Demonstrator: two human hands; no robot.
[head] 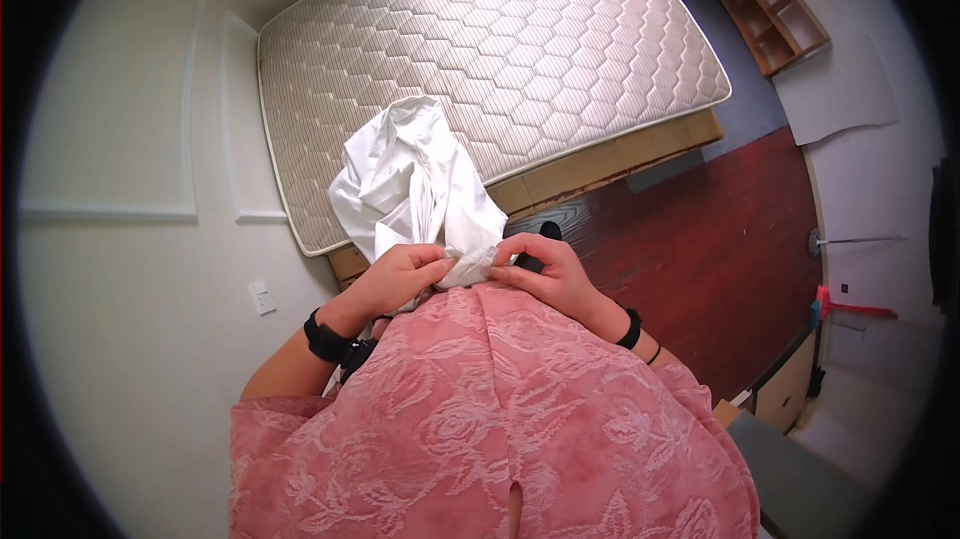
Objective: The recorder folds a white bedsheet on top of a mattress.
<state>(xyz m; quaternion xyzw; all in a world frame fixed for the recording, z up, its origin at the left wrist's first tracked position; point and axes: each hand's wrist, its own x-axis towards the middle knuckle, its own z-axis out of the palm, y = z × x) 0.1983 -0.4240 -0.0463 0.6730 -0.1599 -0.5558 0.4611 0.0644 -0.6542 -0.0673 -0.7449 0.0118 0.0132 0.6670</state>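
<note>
A crumpled white cloth (416,171) spreads from my waist onto the near left corner of a quilted mattress (525,36). Its lower edge is gathered close against my pink patterned top. My left hand (405,276) pinches that edge between thumb and fingers. A short way to the right, my right hand (544,273) pinches the same edge, thumb below and fingers above. The stretch between the two hands is bunched and slightly creased. Part of the cloth hangs down behind my left hand, where my wrist and top hide it.
The mattress rests on a wooden bed base (607,164) next to a pale panelled wall (112,126) with a socket (262,298). To the right lies a red-brown floor (720,239). A wooden shelf unit (765,3) stands at the far right, and a red-headed broom (825,303) is by the right wall.
</note>
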